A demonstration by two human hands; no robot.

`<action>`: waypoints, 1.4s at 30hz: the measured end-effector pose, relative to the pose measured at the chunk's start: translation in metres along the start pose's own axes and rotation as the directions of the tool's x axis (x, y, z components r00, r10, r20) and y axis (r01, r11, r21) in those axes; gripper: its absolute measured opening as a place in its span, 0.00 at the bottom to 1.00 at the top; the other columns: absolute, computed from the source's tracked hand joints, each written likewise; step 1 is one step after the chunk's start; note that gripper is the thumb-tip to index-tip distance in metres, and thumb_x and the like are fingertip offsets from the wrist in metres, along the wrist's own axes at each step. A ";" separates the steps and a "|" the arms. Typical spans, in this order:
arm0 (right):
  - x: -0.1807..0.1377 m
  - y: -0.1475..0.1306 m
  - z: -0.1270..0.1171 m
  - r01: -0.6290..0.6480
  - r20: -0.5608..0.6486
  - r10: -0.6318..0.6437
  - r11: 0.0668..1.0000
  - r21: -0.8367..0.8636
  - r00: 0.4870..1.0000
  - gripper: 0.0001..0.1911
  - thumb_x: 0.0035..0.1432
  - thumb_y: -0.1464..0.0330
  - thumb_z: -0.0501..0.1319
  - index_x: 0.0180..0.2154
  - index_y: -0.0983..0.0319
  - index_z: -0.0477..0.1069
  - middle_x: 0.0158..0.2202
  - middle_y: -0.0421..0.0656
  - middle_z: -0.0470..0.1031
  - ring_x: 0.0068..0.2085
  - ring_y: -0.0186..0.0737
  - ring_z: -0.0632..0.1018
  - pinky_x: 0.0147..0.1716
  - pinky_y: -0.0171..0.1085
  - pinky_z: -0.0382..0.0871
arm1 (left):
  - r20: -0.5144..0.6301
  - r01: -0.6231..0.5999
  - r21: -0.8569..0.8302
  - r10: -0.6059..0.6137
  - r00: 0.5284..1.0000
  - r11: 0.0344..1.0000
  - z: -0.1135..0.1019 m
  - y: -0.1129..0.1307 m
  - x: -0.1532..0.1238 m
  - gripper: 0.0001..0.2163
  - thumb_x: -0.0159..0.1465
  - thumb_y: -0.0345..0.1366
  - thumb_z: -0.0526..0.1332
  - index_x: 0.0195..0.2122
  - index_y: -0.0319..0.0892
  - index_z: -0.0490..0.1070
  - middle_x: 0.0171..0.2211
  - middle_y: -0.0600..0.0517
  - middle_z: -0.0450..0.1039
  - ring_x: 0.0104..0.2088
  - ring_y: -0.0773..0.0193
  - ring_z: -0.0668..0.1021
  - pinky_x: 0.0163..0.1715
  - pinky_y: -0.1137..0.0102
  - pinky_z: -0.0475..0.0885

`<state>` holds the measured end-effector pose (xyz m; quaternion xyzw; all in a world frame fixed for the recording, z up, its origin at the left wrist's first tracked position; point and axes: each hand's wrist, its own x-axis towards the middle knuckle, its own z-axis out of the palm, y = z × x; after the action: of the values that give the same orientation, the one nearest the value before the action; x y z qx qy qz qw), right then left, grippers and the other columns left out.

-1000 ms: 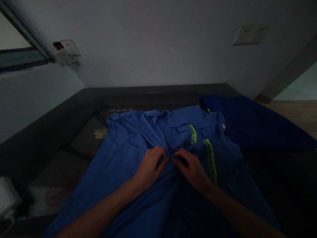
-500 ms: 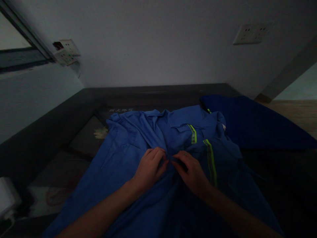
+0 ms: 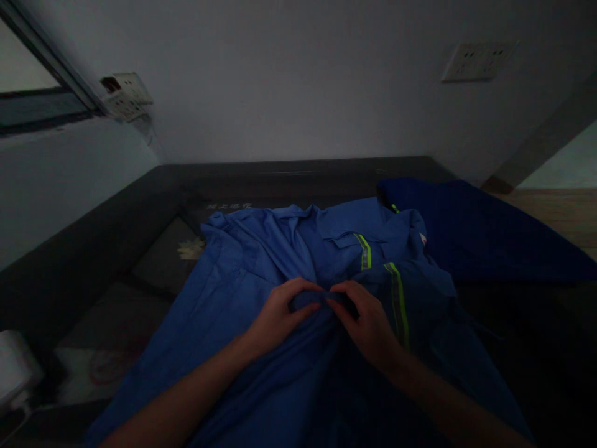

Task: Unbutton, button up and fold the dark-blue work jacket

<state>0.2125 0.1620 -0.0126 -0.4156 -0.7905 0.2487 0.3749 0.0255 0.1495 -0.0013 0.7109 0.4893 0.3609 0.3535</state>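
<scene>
A blue work jacket (image 3: 242, 305) with yellow-green and grey reflective strips (image 3: 398, 305) lies spread out in front of me. Near its middle, my left hand (image 3: 280, 314) pinches a fold of the cloth between thumb and fingers. My right hand (image 3: 368, 320) grips the same fold from the other side, its fingertips almost touching those of the left. A pocket flap (image 3: 352, 227) shows above my right hand. Whether a button or other fastener sits between the fingertips I cannot tell; the picture is dim there.
A darker blue cloth (image 3: 485, 230) lies at the right, beside the jacket. A white adapter with a cable (image 3: 16, 367) is at the left edge. Behind the dark raised edge (image 3: 298, 167) stands a wall with sockets (image 3: 476, 61). Another socket strip (image 3: 125, 96) sits at the upper left.
My left hand's fingers have straightened and shifted slightly right, toward the right fingertips. My right hand's fingers have also shifted a little. The jacket lies much as before.
</scene>
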 end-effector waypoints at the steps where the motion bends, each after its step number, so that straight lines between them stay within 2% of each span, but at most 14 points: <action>1: 0.000 0.000 0.001 -0.001 0.003 0.001 1.000 -0.005 1.000 0.05 0.62 0.68 0.55 0.37 0.59 0.69 0.34 0.44 0.75 0.37 0.42 0.75 0.39 0.40 0.68 | -0.007 -0.001 0.001 0.001 1.000 1.000 0.001 0.000 0.000 0.07 0.61 0.34 0.61 0.40 0.42 0.73 0.39 0.50 0.76 0.40 0.61 0.76 0.44 0.66 0.70; 8: -0.002 0.002 0.003 0.057 0.038 -0.055 0.998 -0.036 0.998 0.05 0.63 0.69 0.54 0.38 0.60 0.68 0.35 0.44 0.74 0.38 0.42 0.75 0.38 0.40 0.67 | -0.073 -0.060 0.021 0.061 0.995 0.998 0.006 0.000 -0.003 0.03 0.61 0.34 0.62 0.36 0.41 0.72 0.34 0.51 0.75 0.36 0.63 0.76 0.38 0.70 0.71; 11: -0.002 -0.001 0.002 0.094 0.055 -0.092 0.995 -0.034 0.994 0.06 0.64 0.70 0.53 0.38 0.60 0.68 0.35 0.45 0.74 0.38 0.42 0.74 0.39 0.40 0.66 | -0.092 -0.173 0.083 0.180 0.979 0.981 0.006 -0.005 -0.006 0.03 0.63 0.33 0.59 0.35 0.41 0.71 0.34 0.50 0.74 0.36 0.64 0.76 0.38 0.71 0.71; 14: -0.002 -0.003 0.001 0.118 0.080 -0.116 0.993 -0.023 0.990 0.07 0.65 0.70 0.51 0.39 0.60 0.68 0.35 0.45 0.75 0.37 0.42 0.74 0.38 0.40 0.67 | -0.077 -0.306 0.199 0.326 0.942 0.931 0.005 -0.009 -0.007 0.05 0.65 0.30 0.55 0.36 0.41 0.71 0.35 0.49 0.73 0.36 0.65 0.75 0.37 0.72 0.70; 16: -0.002 -0.004 0.000 0.118 0.079 -0.116 0.993 -0.019 0.990 0.07 0.64 0.70 0.52 0.39 0.60 0.68 0.35 0.44 0.75 0.37 0.42 0.75 0.38 0.40 0.67 | -0.045 -0.333 0.254 0.355 0.934 0.908 0.003 -0.009 -0.007 0.06 0.66 0.29 0.54 0.38 0.41 0.70 0.36 0.49 0.73 0.37 0.65 0.75 0.37 0.72 0.70; 18: -0.001 -0.003 0.000 0.110 0.062 -0.108 0.994 -0.019 0.992 0.06 0.64 0.71 0.53 0.39 0.60 0.68 0.35 0.44 0.75 0.38 0.42 0.75 0.39 0.40 0.67 | 0.004 -0.298 0.292 0.310 0.951 0.909 0.002 -0.008 -0.007 0.07 0.66 0.29 0.53 0.42 0.42 0.68 0.36 0.49 0.73 0.37 0.65 0.75 0.38 0.72 0.70; 21: -0.001 0.000 0.000 0.088 0.057 -0.087 0.996 -0.019 0.995 0.06 0.63 0.71 0.54 0.39 0.61 0.69 0.36 0.44 0.75 0.38 0.42 0.75 0.39 0.39 0.67 | 0.073 -0.185 0.372 0.170 0.983 0.910 0.002 -0.005 -0.005 0.09 0.64 0.30 0.54 0.44 0.43 0.67 0.38 0.49 0.74 0.38 0.62 0.76 0.39 0.69 0.70; 24: -0.001 0.003 0.002 0.071 0.079 -0.068 0.997 -0.035 0.995 0.06 0.63 0.71 0.54 0.38 0.61 0.70 0.36 0.44 0.76 0.38 0.42 0.76 0.40 0.39 0.67 | 0.108 -0.084 0.441 0.041 0.993 0.894 0.004 -0.004 -0.004 0.11 0.61 0.29 0.57 0.45 0.43 0.67 0.40 0.49 0.75 0.40 0.58 0.77 0.41 0.67 0.70; 27: -0.001 0.006 0.004 0.043 0.085 -0.037 0.997 -0.067 0.996 0.05 0.62 0.70 0.56 0.38 0.61 0.70 0.36 0.45 0.76 0.38 0.42 0.76 0.40 0.40 0.68 | 0.151 -0.080 0.464 0.010 0.988 0.882 0.003 -0.002 -0.003 0.14 0.61 0.30 0.59 0.48 0.44 0.66 0.45 0.49 0.74 0.45 0.57 0.76 0.45 0.65 0.69; 30: 0.003 0.008 0.001 -0.003 0.095 0.014 0.994 -0.111 0.995 0.04 0.60 0.68 0.59 0.37 0.61 0.71 0.35 0.44 0.76 0.38 0.44 0.76 0.40 0.41 0.68 | 0.141 -0.082 0.455 0.018 0.990 0.887 -0.009 0.000 0.000 0.15 0.63 0.35 0.58 0.51 0.45 0.64 0.48 0.49 0.73 0.48 0.58 0.74 0.48 0.64 0.67; 34: 0.012 0.013 -0.010 -0.050 0.109 0.066 0.989 -0.139 0.992 0.04 0.59 0.67 0.61 0.33 0.61 0.72 0.33 0.43 0.77 0.37 0.44 0.76 0.39 0.41 0.68 | 0.065 -0.019 0.493 -0.015 0.998 0.870 -0.038 -0.005 0.007 0.10 0.67 0.36 0.52 0.46 0.44 0.68 0.44 0.48 0.73 0.46 0.59 0.74 0.48 0.64 0.67; 37: 0.018 0.016 -0.019 -0.066 0.088 0.078 0.990 -0.128 0.993 0.04 0.59 0.67 0.61 0.33 0.61 0.73 0.34 0.43 0.78 0.37 0.44 0.77 0.40 0.40 0.68 | 0.077 -0.004 0.568 -0.049 0.996 0.823 -0.056 -0.015 0.008 0.09 0.67 0.35 0.50 0.41 0.42 0.69 0.40 0.48 0.73 0.43 0.59 0.74 0.46 0.65 0.67; 42: 0.024 0.019 -0.033 -0.078 0.070 0.089 0.986 -0.150 0.994 0.05 0.58 0.67 0.61 0.33 0.60 0.74 0.33 0.41 0.79 0.36 0.43 0.78 0.38 0.38 0.67 | 0.146 0.008 0.555 -0.107 0.984 0.832 -0.058 -0.021 0.006 0.08 0.65 0.40 0.54 0.35 0.42 0.68 0.35 0.50 0.70 0.36 0.60 0.73 0.39 0.67 0.68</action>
<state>0.2385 0.1951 0.0028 -0.4650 -0.8024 0.2208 0.3020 -0.0322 0.1691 0.0103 0.7958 0.5616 0.1314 0.1845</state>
